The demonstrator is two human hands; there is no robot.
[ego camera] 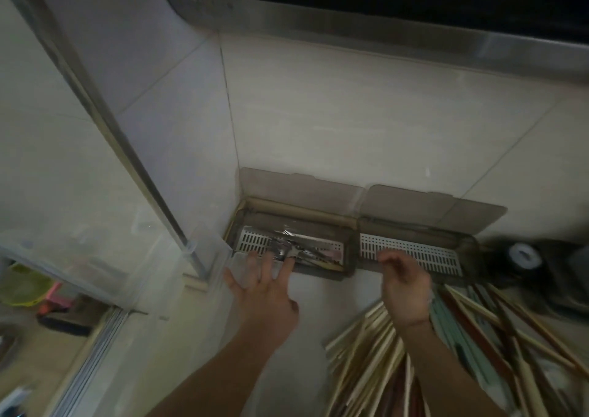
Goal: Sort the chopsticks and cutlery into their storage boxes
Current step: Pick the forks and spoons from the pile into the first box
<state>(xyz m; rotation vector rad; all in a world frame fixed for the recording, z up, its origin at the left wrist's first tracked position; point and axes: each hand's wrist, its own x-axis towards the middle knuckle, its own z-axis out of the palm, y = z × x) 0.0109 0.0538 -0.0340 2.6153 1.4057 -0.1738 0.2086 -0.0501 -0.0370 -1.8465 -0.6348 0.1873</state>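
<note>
Here, the left hand (264, 292) reaches forward with its fingers (288, 265) spread and straight, grasping nothing; the fingertips touch or hover just at the near edge of the left storage box (349, 257), right by the metal cutlery (287, 244) that lies inside on a slotted white tray. The right hand (404, 286) hangs over the near edge of the right storage box (468, 244), its fingers loosely curled downward and holding nothing that can be seen. That box shows only its bare slotted tray (411, 251).

Both boxes sit side by side against a tiled wall (350, 113) on a pale surface (312, 314), with their tinted lids (296, 190) tipped back against the tiles. A large loose heap of chopsticks (398, 353), pale, dark red and pale green, lies on the surface near the right wrist and spreads toward the lower right corner. A clear plastic container (63, 251) stands at the left, and dark blurred objects sit at the far right.

The step in hand appears to be settling the cutlery flat in the left box. To do it well, lay the pieces lengthwise along the tray so the lid can close, then gather chopsticks in small aligned bundles, tips the same way, and lower them into the empty right box instead of dropping them.
</note>
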